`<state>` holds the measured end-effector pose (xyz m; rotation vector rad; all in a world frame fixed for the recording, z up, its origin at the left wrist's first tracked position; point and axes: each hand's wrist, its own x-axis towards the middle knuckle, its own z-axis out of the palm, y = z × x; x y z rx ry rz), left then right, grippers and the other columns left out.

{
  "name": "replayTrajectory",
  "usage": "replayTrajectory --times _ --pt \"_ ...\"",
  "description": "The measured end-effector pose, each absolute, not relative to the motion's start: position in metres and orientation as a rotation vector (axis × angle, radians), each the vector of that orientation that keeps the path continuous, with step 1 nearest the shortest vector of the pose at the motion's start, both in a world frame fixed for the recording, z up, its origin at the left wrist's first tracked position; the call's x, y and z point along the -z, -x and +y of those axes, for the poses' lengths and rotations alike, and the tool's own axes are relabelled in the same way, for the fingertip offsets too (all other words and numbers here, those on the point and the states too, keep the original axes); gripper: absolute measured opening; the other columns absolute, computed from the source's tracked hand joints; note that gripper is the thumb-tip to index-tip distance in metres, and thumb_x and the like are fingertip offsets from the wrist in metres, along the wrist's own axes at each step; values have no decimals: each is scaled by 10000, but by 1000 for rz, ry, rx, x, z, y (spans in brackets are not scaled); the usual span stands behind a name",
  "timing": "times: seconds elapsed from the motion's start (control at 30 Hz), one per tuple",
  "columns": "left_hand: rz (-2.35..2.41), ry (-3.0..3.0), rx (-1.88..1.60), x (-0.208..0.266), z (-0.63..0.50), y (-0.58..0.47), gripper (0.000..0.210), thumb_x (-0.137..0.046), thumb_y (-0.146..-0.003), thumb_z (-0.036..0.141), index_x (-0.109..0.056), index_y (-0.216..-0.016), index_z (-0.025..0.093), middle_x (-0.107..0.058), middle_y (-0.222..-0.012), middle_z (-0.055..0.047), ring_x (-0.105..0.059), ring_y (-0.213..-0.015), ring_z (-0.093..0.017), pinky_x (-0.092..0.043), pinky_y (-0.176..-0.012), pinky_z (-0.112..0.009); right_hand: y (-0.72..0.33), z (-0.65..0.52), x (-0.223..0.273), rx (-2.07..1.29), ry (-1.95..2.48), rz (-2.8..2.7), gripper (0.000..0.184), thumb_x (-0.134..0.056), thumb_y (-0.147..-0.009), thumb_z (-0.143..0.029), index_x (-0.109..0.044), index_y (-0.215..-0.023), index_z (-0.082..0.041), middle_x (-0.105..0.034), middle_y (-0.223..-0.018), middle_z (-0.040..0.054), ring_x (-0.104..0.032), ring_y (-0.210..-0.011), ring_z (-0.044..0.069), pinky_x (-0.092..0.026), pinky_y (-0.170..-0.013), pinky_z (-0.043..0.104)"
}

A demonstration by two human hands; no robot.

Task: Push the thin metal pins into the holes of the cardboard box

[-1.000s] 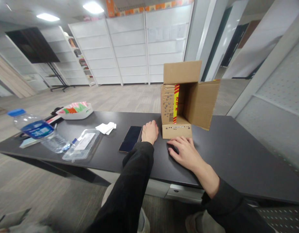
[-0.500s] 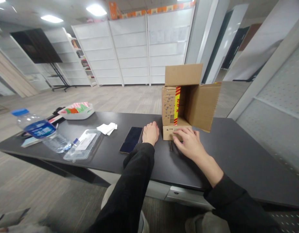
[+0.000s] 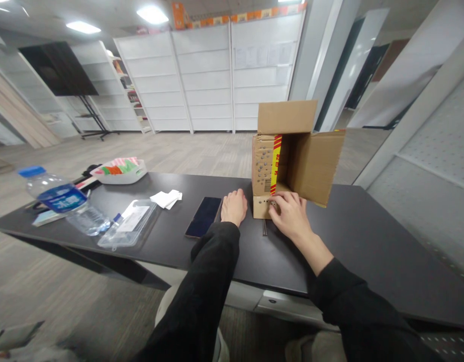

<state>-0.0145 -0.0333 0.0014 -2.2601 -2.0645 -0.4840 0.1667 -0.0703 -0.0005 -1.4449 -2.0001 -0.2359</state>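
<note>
A cardboard box [image 3: 262,161] stands on the dark table with its opening towards me and its flaps spread. Small round metal heads stud its left face. The low front flap [image 3: 261,210] hangs down and carries a row of small dark holes or metal heads. My right hand [image 3: 292,213] is at this flap, thumb and index finger bent together against it; whatever they pinch is too small to make out. Thin metal rods [image 3: 265,229] lie on the table just below the flap. My left hand [image 3: 234,207] rests palm down on the table between phone and box, holding nothing, fingers loosely laid out.
Left of my left hand lies a phone [image 3: 204,217]. Further left are folded white tissue [image 3: 166,199], a clear plastic case [image 3: 129,226] and a leaning water bottle [image 3: 64,201]. A white basket [image 3: 120,176] with colourful packets sits at the back left edge.
My right hand has shifted slightly left along the flap, and its thumb and fingers have drawn closer together. My left hand has stayed in place.
</note>
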Motion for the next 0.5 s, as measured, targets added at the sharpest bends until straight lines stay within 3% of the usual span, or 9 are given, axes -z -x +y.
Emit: replayTrajectory --times 0.5 --pt "-2063 2258 489 -2 -32 14 231 -381 -1035 247 -592 -1099 176 -687 -1094 -110 -632 -1069 -243 -429 -894 -341 -162 -65 5 220 1471 -1980 208 -515 -898 -249 -691 -1004 -218 -665 -1159 117 -503 -1105 299 -351 -935 454"
